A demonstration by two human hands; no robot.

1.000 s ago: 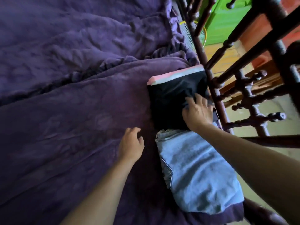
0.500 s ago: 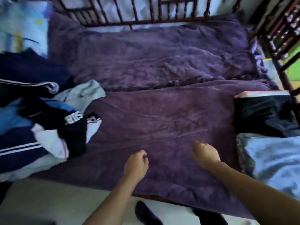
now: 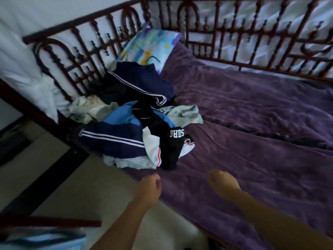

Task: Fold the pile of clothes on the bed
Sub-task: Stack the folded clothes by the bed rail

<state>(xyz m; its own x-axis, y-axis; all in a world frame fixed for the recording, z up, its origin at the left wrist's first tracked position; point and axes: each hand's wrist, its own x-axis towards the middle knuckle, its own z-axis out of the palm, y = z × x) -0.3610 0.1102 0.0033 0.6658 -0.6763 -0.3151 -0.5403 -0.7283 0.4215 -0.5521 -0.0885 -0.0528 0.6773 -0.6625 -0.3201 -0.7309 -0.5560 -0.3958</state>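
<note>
**Head view, looking down across a bed** (image 3: 252, 159) under a creased purple cover. The pile (image 3: 137, 127) of clothes lies unfolded at the bed's left end, against the dark red rail (image 3: 75, 56). It sits just below a patterned pillow (image 3: 151, 46) and partly covers it.

Discernible in the pile:
- a navy garment (image 3: 111, 139) with white stripes at the near left, hanging over the bed's edge
- a second navy piece (image 3: 140, 83) with stripes at the top
- a light blue layer (image 3: 120, 118) between them
- a black garment (image 3: 173, 147) on the near right, its white lettering only partly legible
- a grey-green piece (image 3: 183, 114) spilling onto the cover
- pale fabric (image 3: 133, 162) underneath

How many garments there are, and where one ends and the next begins, cannot be made out.

The left hand (image 3: 148, 186) hovers over the bed's near edge, just short of the pile and not touching it. Its fingers are loosely curled with the thumb against them, grasping nothing. The right hand (image 3: 222, 181) hovers above the bare cover, apart from the pile. It is motion-blurred and seen from the back, with the fingers foreshortened, so whether they are relaxed or clenched cannot be told. Both forearms are cut off by the lower frame edge.

The rail also runs along the far side, with a white surface (image 3: 270, 18) behind it. A blurred blue and white object (image 3: 41, 239) in the lower left corner is cut off and unidentifiable. Pale floor (image 3: 72, 177) shows beside the bed
</note>
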